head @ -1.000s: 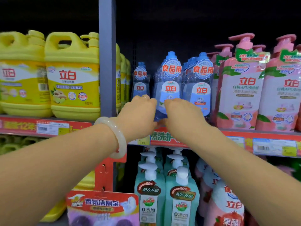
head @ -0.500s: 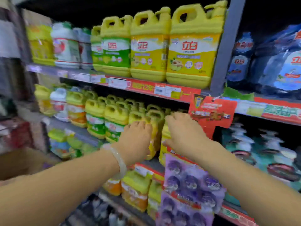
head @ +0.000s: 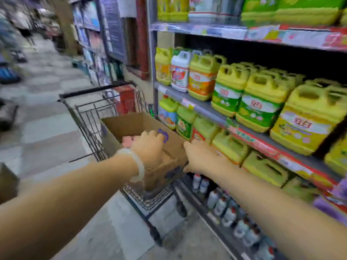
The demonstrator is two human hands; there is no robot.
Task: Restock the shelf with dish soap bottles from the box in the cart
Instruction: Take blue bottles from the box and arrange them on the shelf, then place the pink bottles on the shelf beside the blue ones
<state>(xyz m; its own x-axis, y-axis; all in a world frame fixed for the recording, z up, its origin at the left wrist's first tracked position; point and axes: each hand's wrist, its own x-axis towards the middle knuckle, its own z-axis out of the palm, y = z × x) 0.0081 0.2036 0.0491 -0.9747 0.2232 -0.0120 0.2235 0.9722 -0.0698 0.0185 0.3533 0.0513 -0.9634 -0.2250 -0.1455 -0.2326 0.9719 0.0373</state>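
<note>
We'd turned from the blue bottles on the shelf, where both hands were a sec ago, round to the cart (head: 90, 117) w/ the box (head: 131, 124) in it. Left hand (head: 148, 147) was over the box's open top, fingers curled down toward pink caps (head: 128, 141) inside, nothing gripped yet as far as we could tell. Right hand (head: 199, 156) sat at the box's near corner, fingers bent, prob. steadying it; grip unclear thru blur. So: one placement done, next pickup starting.
</note>
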